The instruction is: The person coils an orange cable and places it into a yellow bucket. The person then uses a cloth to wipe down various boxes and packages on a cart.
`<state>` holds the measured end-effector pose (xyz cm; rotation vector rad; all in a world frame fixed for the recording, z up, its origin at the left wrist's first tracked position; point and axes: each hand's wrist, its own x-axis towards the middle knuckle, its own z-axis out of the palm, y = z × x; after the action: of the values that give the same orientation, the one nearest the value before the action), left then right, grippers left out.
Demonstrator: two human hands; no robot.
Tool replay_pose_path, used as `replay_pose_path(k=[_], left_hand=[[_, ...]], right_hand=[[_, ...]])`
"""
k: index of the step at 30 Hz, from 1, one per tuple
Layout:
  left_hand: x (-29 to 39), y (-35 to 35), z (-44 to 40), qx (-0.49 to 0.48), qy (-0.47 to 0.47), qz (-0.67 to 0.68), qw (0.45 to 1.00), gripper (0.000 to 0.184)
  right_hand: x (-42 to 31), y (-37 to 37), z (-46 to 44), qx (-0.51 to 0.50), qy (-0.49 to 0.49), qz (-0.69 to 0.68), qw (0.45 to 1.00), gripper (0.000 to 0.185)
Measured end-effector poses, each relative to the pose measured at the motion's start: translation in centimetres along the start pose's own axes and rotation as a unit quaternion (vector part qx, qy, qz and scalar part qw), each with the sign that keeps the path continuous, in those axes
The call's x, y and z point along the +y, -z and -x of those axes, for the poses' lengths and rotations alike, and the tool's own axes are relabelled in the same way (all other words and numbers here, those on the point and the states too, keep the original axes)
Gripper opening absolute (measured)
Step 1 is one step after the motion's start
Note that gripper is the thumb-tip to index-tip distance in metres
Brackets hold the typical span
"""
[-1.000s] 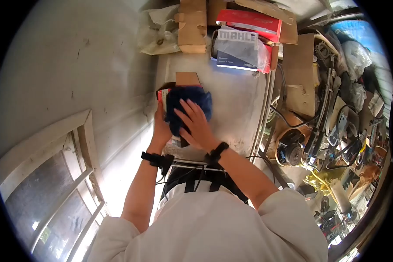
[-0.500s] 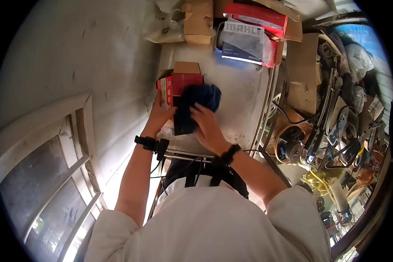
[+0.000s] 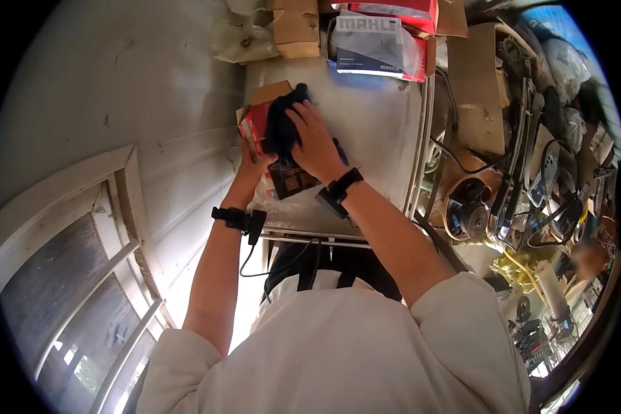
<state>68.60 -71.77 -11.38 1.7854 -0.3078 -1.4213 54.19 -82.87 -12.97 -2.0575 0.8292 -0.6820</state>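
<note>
A red box (image 3: 252, 131) with raised cardboard flaps stands tilted on the pale tabletop (image 3: 383, 165). My left hand (image 3: 250, 168) grips the box's lower left side, thumb over its near edge. On top of the box lies a dark blue cloth (image 3: 281, 124), and my right hand (image 3: 315, 145) is closed over it, fingertips pressed on the cloth. A dark printed flap (image 3: 291, 181) shows below the cloth, between the hands. The cloth hides the inside of the box.
At the table's far end are a brown carton (image 3: 296, 29), clear plastic bags (image 3: 245, 38) and a blue-and-white MAHLE box (image 3: 369, 52). Cartons, cables and parts crowd the right side beyond the metal edge. A wall and window frame (image 3: 134, 207) are on the left.
The cloth and my right hand moved right off the box's left part, then forward over its top. The box has turned to a tilted angle, with my left hand still at its side.
</note>
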Motion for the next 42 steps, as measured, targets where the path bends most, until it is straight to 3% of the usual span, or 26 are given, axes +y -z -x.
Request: replay_pose_path(k=[5,7,8,10,11,14,15,16,18,19,22,23,26,29,31,33,35,38,42], left_hand=[[-1.8,1.7,0.5,0.017,0.014,0.033,0.999,0.101],[-3.4,3.0,0.3,0.056,0.040,0.043,0.997,0.097],[-4.2,3.9,0.4,0.092,-0.007,-0.010,0.996,0.094],[-4.3,4.6,1.2,0.156,-0.100,-0.118,0.976,0.089],[-3.4,4.3,2.1,0.180,-0.103,-0.150,0.967,0.081],[2.8,-1.4,4.8,0.168,-0.149,-0.140,0.964,0.081],[2.2,-2.1,3.9,0.164,-0.172,-0.195,0.952,0.098],[1.3,-3.2,2.7,0.227,-0.142,-0.296,0.917,0.105],[0.2,-5.6,0.6,0.342,-0.074,-0.480,0.805,0.118],[0.9,-6.1,0.2,0.325,-0.035,-0.489,0.808,0.127],[2.5,-6.4,0.1,0.300,-0.010,-0.449,0.842,0.123],[2.4,-6.0,0.3,0.297,-0.023,-0.441,0.847,0.122],[2.3,-4.3,0.8,0.288,-0.072,-0.410,0.862,0.120],[1.0,-2.4,1.9,0.245,-0.136,-0.353,0.893,0.119],[0.0,-1.7,2.4,0.197,-0.188,-0.294,0.916,0.116],[-0.7,-2.7,3.3,0.116,-0.162,-0.134,0.971,0.113],[-1.0,-3.6,4.3,0.066,-0.102,-0.022,0.992,0.107],[-3.8,-3.1,2.7,0.044,-0.172,-0.123,0.976,0.107],[-2.8,-3.1,2.5,0.050,-0.101,-0.095,0.989,0.110]], right_hand=[[-0.1,2.8,4.1,-0.142,0.072,-0.061,0.985,0.041],[0.1,4.8,5.8,-0.150,-0.055,-0.091,0.983,0.041],[0.3,5.6,6.4,-0.155,-0.120,-0.107,0.975,0.041],[1.1,7.0,6.4,-0.059,-0.262,-0.272,0.924,0.039],[1.6,7.4,6.0,-0.007,-0.327,-0.348,0.878,0.038],[3.8,6.6,5.3,0.034,-0.298,-0.326,0.896,0.037],[2.4,6.8,4.7,0.020,-0.327,-0.243,0.913,0.041],[2.1,6.2,4.7,-0.018,-0.309,-0.225,0.924,0.041],[2.0,4.9,5.2,-0.095,-0.274,-0.186,0.939,0.043],[1.7,4.1,5.2,-0.151,-0.271,-0.195,0.931,0.042],[-0.3,3.6,5.3,-0.197,-0.252,-0.213,0.923,0.040],[-0.8,4.3,5.2,-0.238,-0.303,-0.225,0.895,0.039],[-0.6,4.1,6.1,-0.174,-0.270,-0.206,0.925,0.039],[0.0,3.1,7.7,0.022,-0.173,-0.112,0.978,0.042],[-0.9,4.0,7.8,-0.009,-0.089,-0.071,0.993,0.047],[-2.2,4.8,7.3,-0.050,-0.012,0.000,0.999,0.052],[-3.8,5.2,6.2,-0.100,0.061,0.103,0.988,0.056],[-0.7,3.3,4.9,-0.111,-0.002,0.080,0.991,0.058],[3.6,1.8,3.4,-0.068,-0.008,0.083,0.994,0.053]])
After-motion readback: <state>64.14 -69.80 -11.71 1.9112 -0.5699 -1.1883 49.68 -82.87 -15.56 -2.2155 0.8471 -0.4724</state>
